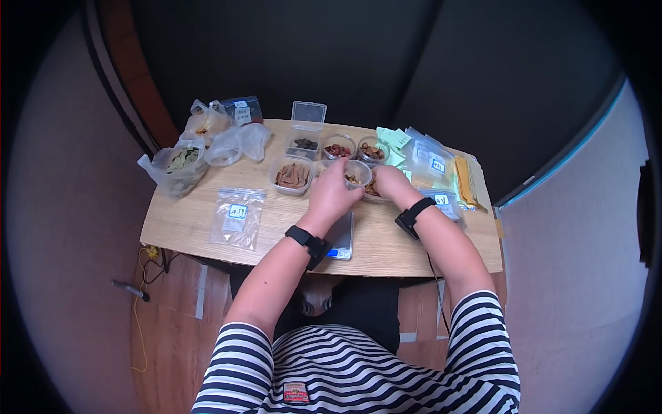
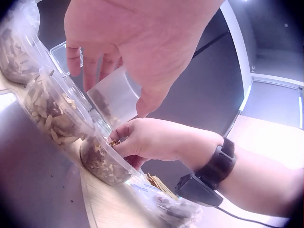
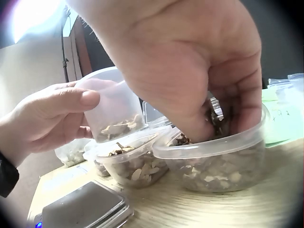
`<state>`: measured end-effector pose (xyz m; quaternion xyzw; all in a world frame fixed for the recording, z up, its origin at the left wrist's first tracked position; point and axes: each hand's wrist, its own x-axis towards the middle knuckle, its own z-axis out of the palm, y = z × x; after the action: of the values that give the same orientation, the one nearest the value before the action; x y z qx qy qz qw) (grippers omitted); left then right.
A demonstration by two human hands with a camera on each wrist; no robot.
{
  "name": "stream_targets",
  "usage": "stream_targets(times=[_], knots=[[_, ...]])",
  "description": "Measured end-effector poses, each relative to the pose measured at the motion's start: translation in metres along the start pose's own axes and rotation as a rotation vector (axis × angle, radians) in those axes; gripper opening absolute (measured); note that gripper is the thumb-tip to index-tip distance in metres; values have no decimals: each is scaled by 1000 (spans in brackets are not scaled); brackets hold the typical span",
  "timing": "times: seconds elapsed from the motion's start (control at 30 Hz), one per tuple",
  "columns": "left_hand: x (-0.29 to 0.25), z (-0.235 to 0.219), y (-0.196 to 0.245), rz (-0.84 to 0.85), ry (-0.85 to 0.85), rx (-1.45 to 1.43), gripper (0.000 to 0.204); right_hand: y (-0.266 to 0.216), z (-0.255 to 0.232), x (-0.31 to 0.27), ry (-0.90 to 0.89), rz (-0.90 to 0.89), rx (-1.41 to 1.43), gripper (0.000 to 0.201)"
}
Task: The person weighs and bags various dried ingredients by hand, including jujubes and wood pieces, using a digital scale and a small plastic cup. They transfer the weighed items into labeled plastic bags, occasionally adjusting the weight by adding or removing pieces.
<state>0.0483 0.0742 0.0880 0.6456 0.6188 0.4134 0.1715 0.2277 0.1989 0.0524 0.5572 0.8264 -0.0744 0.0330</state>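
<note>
My left hand (image 1: pixel 332 191) grips a clear plastic cup (image 3: pixel 110 97) by its side, thumb on the near wall. A few pale dried slices (image 3: pixel 118 128) lie in the bottom of the cup. The cup hangs tilted above a round tub of dried pieces (image 3: pixel 137 166). Beside it, my right hand (image 1: pixel 391 184) reaches into another clear round tub (image 3: pixel 213 166), fingers curled among brown dried bits. In the left wrist view its thumb and forefinger pinch some of those bits (image 2: pixel 114 142). Something silvery (image 3: pixel 216 108) shows between the right fingers; I cannot tell what it is.
A digital scale (image 1: pixel 341 241) lies in front of my hands. Around them stand a box of bark strips (image 1: pixel 292 175), tubs of red dried fruit (image 1: pixel 338 148) and brown pieces (image 1: pixel 373 151), and an open-lidded box (image 1: pixel 305 143). Plastic bags (image 1: pixel 183 165) lie left, yellow envelopes (image 1: pixel 465 181) right.
</note>
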Motion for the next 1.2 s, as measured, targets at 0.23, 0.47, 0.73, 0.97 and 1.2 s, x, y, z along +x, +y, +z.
stream_targets(times=[0.23,0.47,0.73,0.97,1.2], knots=[[0,0,2,30,-6,63,75,12,-27,-3,-140,91,571,20],[7,4,9,18,-52,101,70,9,-79,-11,-121,92,923,21],[9,13,15,40,-84,121,74,-33,-94,-37,-124,-131,700,18],[-9,10,-6,43,-69,-4,73,-55,-90,-65,25,-168,630,19],[-48,-27,-24,21,-116,-102,81,-37,-23,-98,176,-36,1069,18]])
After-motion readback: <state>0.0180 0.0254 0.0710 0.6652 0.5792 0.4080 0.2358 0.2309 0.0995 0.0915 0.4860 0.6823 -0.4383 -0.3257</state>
